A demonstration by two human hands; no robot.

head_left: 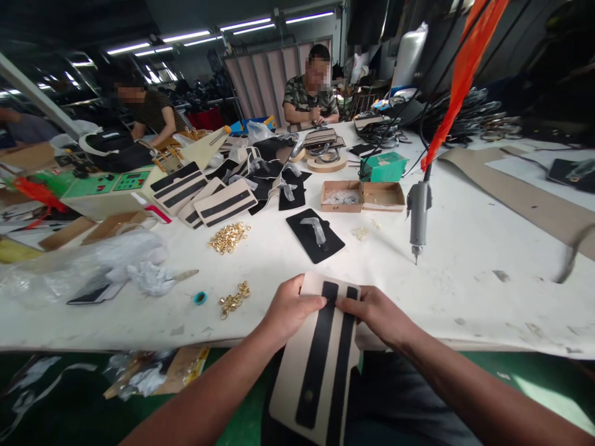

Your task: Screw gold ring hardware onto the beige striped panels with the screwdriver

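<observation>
My left hand (292, 310) grips the upper left edge of a beige panel with black strips (304, 347), its thumb pressed on one strip. On the opposite edge my right hand (374, 313) holds the same panel, thumb over the other strip. The panel slants down from the table edge toward my lap, and a small round stud shows low on the left strip. Beyond it on the table lies a black panel (307, 248) with a plastic-wrapped strap (318, 230) on top. Left of my hands are gold metal rings (233, 300) and a small blue-rimmed round container (199, 298).
A grey electric screwdriver (419, 214) hangs at right from an orange-wrapped cable. Farther back are a two-part cardboard box (341, 197), a green box (383, 167), a gold hardware pile (229, 237) and striped panels (225, 203). A co-worker (311, 93) sits across the table.
</observation>
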